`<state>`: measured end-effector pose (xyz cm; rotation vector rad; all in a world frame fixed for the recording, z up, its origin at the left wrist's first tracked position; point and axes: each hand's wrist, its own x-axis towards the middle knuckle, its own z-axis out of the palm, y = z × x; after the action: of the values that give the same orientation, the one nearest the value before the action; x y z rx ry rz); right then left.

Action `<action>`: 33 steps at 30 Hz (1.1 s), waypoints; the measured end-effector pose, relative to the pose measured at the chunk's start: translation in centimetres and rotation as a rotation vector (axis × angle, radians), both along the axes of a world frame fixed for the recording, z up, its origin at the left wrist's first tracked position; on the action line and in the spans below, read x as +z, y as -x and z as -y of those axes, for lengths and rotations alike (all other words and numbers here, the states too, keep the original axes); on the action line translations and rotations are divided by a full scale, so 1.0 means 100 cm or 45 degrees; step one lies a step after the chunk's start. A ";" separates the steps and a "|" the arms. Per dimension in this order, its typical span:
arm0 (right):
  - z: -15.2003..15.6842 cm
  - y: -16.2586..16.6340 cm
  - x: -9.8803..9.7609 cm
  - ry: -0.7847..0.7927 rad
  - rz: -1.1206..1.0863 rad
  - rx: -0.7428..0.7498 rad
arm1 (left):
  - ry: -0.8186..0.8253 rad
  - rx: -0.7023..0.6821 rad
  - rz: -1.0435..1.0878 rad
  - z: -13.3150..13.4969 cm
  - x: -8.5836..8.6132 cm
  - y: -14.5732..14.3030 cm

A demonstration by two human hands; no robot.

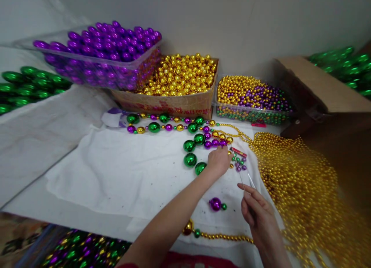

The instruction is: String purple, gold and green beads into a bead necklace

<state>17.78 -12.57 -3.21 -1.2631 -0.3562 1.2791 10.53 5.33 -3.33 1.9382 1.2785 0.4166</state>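
My left hand [220, 160] reaches over the white cloth, fingers bent down against a row of purple beads [215, 143]. Its fingertips are partly hidden, so what they pinch does not show. Closer to me, my right hand [257, 210] pinches a thin pale string [238, 167] that runs up toward my left hand. Small loose green and purple beads [244, 167] lie between the hands, by a red stick-like object [239, 151]. Large green balls [190, 160] sit left of my left hand. A purple ball [215, 204] with a small green bead lies nearer me.
A strung bead garland [179, 127] stretches across the back of the cloth [139, 175]. Behind stand a purple-bead tub [95, 61], a gold-bead carton [165, 106] and a mixed-bead tub [255, 112]. Gold bead strands [301, 183] heap at right, beside a cardboard box [324, 86].
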 end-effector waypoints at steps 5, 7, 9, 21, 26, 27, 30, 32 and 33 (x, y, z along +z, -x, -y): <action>0.009 -0.002 -0.002 0.040 0.024 -0.032 | 0.214 0.085 0.172 -0.010 -0.013 -0.010; 0.015 -0.004 -0.004 0.089 0.047 -0.030 | 0.358 0.116 0.331 -0.015 -0.012 -0.001; 0.019 -0.004 -0.006 0.130 0.068 -0.016 | 0.521 0.143 0.505 -0.019 -0.008 0.010; 0.021 0.003 -0.002 0.157 0.169 0.032 | 0.955 0.331 1.099 -0.015 -0.001 0.031; 0.021 0.000 -0.005 0.187 0.120 0.051 | 0.967 0.357 1.157 -0.014 0.001 0.035; 0.021 0.001 -0.005 0.180 0.118 0.050 | 0.966 0.355 1.167 -0.014 0.001 0.035; 0.019 0.004 -0.003 0.169 0.128 0.035 | 0.963 0.342 1.197 -0.011 0.001 0.037; 0.017 0.006 -0.002 0.168 0.141 -0.001 | 0.994 0.315 1.245 -0.009 0.000 0.037; 0.016 0.008 -0.002 0.167 0.145 -0.018 | 1.022 0.292 1.277 -0.007 0.000 0.038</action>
<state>17.00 -14.15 -3.38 -1.4511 -0.3482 1.2380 6.73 6.04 -3.34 0.7098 0.7761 0.7235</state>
